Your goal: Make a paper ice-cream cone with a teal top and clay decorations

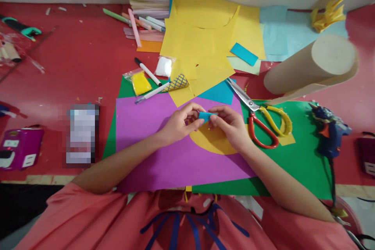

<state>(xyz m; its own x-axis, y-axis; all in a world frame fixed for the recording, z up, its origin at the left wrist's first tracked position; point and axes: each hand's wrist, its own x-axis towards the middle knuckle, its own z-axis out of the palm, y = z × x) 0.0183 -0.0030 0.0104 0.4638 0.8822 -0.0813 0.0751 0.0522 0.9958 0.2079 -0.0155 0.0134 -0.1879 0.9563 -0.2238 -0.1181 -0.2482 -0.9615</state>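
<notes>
A small piece of blue paper [205, 116] is held between my two hands above the middle of the purple sheet [146, 140]. My left hand [187, 120] pinches its left end with thumb and fingers. On the other end, my right hand [228, 123] grips it the same way. Beneath the hands lies an orange-yellow paper circle [213, 140], partly covered by them. Scissors [252, 105] with one red and one yellow handle rest open just right of my right hand. A green sheet [299, 164] extends under the purple one.
Yellow paper sheets [205, 39] lie at the back, beside pens [149, 72] and a bag of yellow material [141, 83]. A large paper roll [304, 64] stands at back right, a blue glue gun [332, 136] at right. A phone [82, 134] with a blurred screen lies left.
</notes>
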